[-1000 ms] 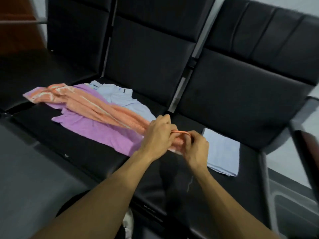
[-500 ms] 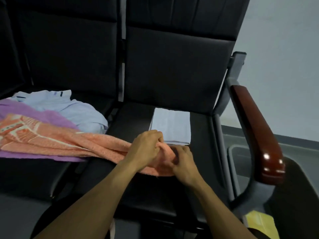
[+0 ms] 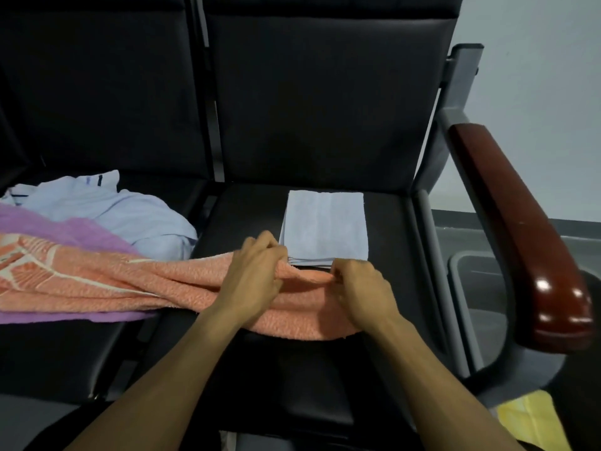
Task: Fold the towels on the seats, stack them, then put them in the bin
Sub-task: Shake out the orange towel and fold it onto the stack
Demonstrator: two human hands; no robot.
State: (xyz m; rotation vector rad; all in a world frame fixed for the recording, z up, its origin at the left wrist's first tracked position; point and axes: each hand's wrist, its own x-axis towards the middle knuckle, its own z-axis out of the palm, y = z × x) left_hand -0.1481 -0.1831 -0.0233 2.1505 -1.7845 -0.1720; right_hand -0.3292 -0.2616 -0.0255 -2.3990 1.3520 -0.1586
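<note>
Folded towel (image 3: 324,230) behind hands (image 3: 305,281), on seat (image 3: 393,222)

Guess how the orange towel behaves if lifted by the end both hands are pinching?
Probably floppy: the orange towel bunches in soft folds between the left hand and right hand. Its far end likely drags over the purple towel beneath. The looped texture suggests good grip.

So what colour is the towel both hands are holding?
Orange-pink with a cream line pattern; the towel shows best in the head view, its only view.
</note>
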